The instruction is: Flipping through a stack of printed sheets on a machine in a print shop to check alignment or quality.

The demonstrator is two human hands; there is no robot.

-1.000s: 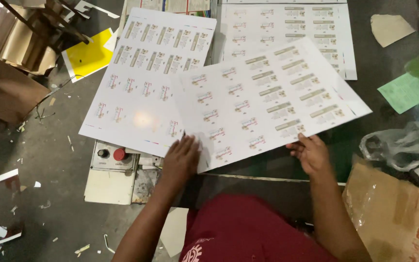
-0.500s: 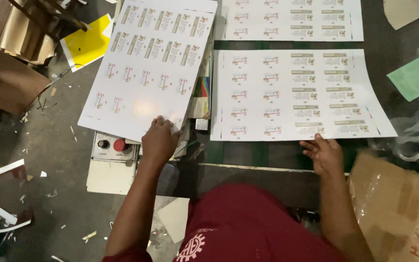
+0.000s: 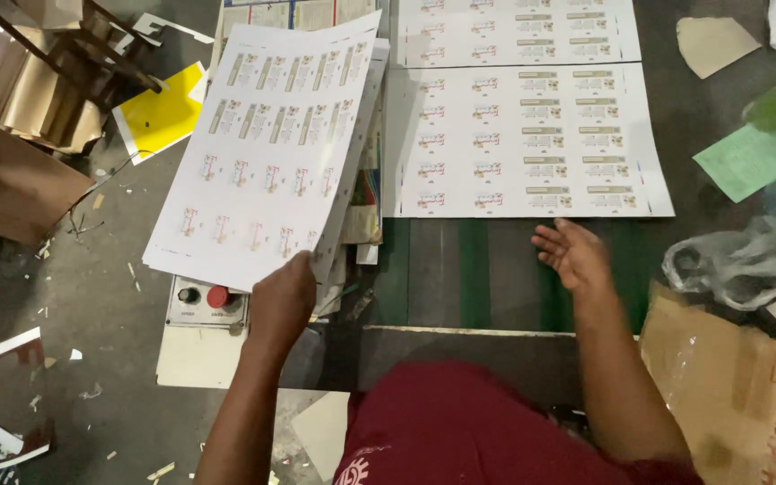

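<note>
left hand (image 3: 280, 301) at 7 o'clock, under the near edge of a lifted sheet (image 3: 267, 148). control box (image 3: 207, 304) just left of it. flat sheet (image 3: 523, 139) at 1 o'clock, another (image 3: 514, 31) behind it. right hand (image 3: 572, 253) just before the flat sheet. carton (image 3: 738, 395) at 4 o'clock.

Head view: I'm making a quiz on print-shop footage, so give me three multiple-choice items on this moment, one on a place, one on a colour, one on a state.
1. Where is the control box with the red button?
A. under the lifted sheet's near edge
B. on the cardboard box
C. beside the green paper

2. What colour is the loose paper at upper left?
A. blue
B. yellow
C. pink

3. How is the right hand?
A. clenched on a sheet
B. open, holding nothing
C. pressing the button

Key: 1 A, it sits just left of the left hand; 2 B, it is bright yellow; 3 B, its fingers are spread below the flat printed sheet.
</note>
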